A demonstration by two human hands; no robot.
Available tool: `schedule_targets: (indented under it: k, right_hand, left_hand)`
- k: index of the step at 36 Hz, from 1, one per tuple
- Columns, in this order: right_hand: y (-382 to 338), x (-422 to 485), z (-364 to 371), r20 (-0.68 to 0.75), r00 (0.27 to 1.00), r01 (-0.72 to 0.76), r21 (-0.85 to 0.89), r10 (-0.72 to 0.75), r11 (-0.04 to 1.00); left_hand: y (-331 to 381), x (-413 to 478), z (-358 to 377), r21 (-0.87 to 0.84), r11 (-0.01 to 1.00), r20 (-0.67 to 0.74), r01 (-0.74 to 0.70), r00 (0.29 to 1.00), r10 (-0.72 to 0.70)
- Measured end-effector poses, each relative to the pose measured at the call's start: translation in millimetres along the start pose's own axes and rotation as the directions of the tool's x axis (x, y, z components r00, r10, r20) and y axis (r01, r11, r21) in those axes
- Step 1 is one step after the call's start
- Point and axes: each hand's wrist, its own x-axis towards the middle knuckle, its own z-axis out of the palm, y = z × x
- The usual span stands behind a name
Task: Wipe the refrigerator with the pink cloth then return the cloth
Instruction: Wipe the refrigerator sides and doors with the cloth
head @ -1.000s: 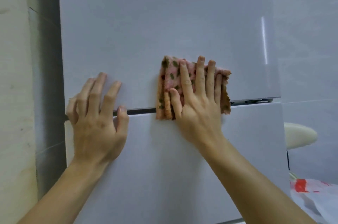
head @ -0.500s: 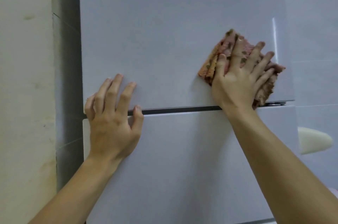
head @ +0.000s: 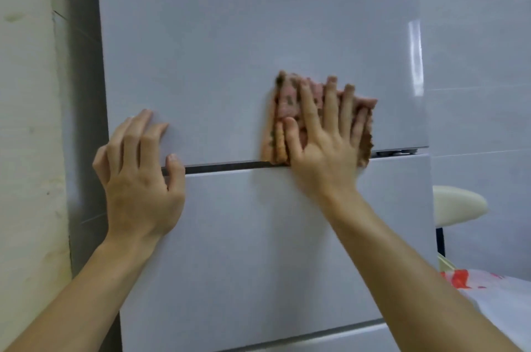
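The right hand [head: 321, 147] presses the pink cloth [head: 283, 110] flat against the refrigerator [head: 230, 50], its fingers straight and spread over the cloth, just above the dark gap [head: 224, 167] between the doors. The left hand [head: 138, 176] rests on the doors across that gap, fingers relaxed, holding nothing. A cream stool [head: 457, 205] and a red-printed plastic bag [head: 494, 288] sit to the right; a wall [head: 26, 121] stands at the left.
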Motion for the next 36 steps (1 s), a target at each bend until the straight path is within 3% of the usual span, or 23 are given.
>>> schedule_targets:
  k: [3,6,9,11,14,20,27,32,36]
  right_hand:
    - [47.9,6.5,-16.8,0.029,0.959,-0.28,-0.022,0.281,0.96]
    - [58.1,17.5,-24.3,0.038,0.872,-0.489,0.034,0.487,0.872]
    - [40.3,26.9,-18.2,0.003,0.814,-0.58,0.033,0.581,0.814]
    - [25.0,33.7,-11.0,-0.025,0.813,-0.581,0.028,0.582,0.813]
    - [-7.8,38.8,-1.4,-0.053,0.876,-0.479,0.007,0.479,0.878]
    - [-104.7,24.7,26.0,-0.079,0.993,-0.087,0.021,0.089,0.996]
    - [-173.2,-31.0,37.0,-0.012,0.932,0.359,0.16,-0.362,0.919]
    - [-158.9,-37.4,31.1,0.053,0.899,0.423,0.145,-0.434,0.895]
    - [-132.0,-48.3,24.7,0.043,0.938,0.334,0.136,-0.343,0.933]
  left_hand:
    - [-1.1,-1.0,-1.0,0.009,1.0,-0.005,0.014,1.0,-0.014]
    - [-3.0,-3.6,-1.9,0.009,1.0,0.01,0.014,1.0,-0.014]
    - [-6.9,-5.0,-4.1,-0.012,1.0,0.022,0.025,0.999,-0.025]
    - [-13.3,-6.1,-6.8,-0.02,0.998,0.032,0.058,0.998,-0.058]
    - [-26.1,-8.2,-9.6,-0.026,0.996,0.051,0.088,0.995,-0.087]
    - [-48.1,-15.3,-14.1,-0.097,0.986,0.092,0.136,0.988,-0.127]
    - [-62.9,-27.1,-21.8,-0.119,0.991,0.191,0.063,0.981,-0.039]
    - [-68.0,-35.7,-27.9,-0.088,0.995,0.25,0.046,0.968,-0.022]
    - [-58.7,-41.3,-26.4,-0.105,0.993,0.262,0.047,0.965,-0.017]
